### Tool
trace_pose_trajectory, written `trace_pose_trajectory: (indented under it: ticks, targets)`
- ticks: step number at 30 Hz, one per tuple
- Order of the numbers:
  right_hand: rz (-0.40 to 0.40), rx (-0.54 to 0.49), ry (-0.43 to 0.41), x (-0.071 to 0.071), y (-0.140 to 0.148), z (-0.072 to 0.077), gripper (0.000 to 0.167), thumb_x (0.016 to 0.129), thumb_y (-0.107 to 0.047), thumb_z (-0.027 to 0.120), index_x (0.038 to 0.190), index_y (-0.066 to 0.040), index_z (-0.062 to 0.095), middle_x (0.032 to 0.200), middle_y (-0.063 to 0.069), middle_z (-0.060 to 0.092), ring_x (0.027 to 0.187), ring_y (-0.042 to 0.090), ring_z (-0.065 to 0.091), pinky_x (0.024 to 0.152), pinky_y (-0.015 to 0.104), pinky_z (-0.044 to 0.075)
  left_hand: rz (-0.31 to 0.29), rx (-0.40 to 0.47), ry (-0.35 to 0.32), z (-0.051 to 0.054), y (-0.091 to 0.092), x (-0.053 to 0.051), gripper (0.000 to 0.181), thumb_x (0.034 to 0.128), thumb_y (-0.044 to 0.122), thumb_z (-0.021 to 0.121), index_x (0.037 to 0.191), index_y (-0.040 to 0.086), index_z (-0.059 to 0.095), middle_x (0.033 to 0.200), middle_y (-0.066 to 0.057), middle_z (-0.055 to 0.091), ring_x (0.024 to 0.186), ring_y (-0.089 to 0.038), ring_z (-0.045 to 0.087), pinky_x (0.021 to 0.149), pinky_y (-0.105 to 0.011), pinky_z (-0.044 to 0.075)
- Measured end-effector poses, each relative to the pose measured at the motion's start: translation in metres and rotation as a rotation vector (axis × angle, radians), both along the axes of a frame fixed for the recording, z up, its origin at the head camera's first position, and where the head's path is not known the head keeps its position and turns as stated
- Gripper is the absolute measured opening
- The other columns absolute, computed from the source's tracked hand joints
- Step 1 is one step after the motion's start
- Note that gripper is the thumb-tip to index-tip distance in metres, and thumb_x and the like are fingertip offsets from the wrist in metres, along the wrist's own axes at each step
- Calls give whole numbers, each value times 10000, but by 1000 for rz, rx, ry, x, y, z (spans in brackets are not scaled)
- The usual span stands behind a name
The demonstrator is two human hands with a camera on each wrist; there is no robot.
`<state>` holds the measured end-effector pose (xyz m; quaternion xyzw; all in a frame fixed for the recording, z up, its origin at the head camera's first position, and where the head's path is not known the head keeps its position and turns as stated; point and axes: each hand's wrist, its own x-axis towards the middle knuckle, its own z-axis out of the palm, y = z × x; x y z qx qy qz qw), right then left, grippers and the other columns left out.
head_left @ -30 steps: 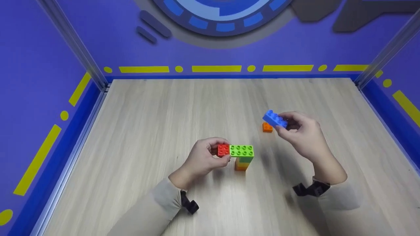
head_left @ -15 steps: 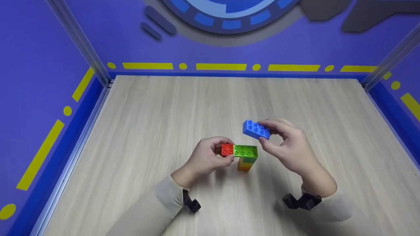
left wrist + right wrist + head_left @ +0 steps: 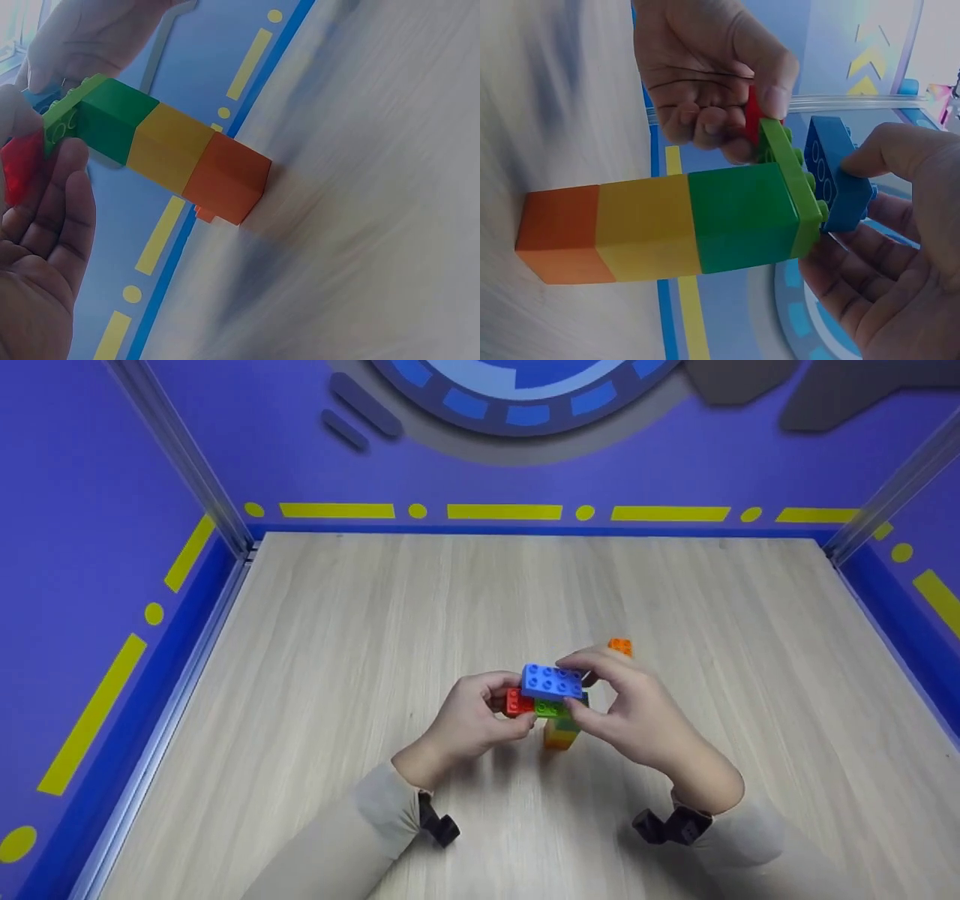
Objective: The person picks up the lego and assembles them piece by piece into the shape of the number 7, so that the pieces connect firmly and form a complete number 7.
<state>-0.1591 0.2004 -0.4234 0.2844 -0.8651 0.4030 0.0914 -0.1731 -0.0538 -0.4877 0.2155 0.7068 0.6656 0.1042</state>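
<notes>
- Wooden table (image 3: 375, 607), one; it bears the tower (image 3: 649, 236).
- Left hand (image 3: 469, 716) pinches the red brick (image 3: 514, 701); right hand (image 3: 637, 712) grips the blue brick (image 3: 551, 682) between thumb and fingers; two hands in all.
- Tower, one, upright; its orange block (image 3: 559, 236), yellow block (image 3: 641, 214) and dark green block (image 3: 742, 217), one each, carry one light green plate (image 3: 791, 176); that part looks done.
- Blue brick, one; just above the plate and not yet seated; joining it seems left.
- Red brick, one; at the plate's left end; whether joined, I cannot tell.
- Loose orange brick (image 3: 620, 646), one; on the table beyond the right hand, apart from the tower; seemingly unused.
</notes>
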Motion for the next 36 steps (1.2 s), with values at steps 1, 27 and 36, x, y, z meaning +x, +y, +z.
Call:
trace_pose_trajectory:
  ticks: [1, 27, 36]
  targets:
    - [20, 1, 5, 0, -1, -1, 417, 918, -18, 876, 1314, -99, 774, 1242, -19, 796, 1085, 118, 691, 954, 339, 631, -2, 3, 2, 0, 0, 0, 429, 917, 49, 835, 1324, -67, 761, 1166, -232, 834, 892, -67, 732, 791, -181, 623]
    - [114, 180, 492, -2, -3, -33, 697, 802, -57, 1006, 1454, -96, 764, 1344, 112, 808, 1169, 303, 824, 1018, 347, 670, -32, 93, -42, -2, 0, -1, 404, 932, 7, 813, 1313, -106, 737, 1197, -258, 832, 918, -59, 763, 843, -202, 653]
    - [109, 150, 547, -4, -3, -41, 624, 836, -58, 978, 1428, -79, 781, 1295, 144, 835, 1103, 332, 845, 946, 441, 696, -63, 122, -106, 0, -2, -3, 403, 925, -8, 827, 1301, -117, 732, 1142, -161, 849, 915, -88, 800, 824, -241, 685]
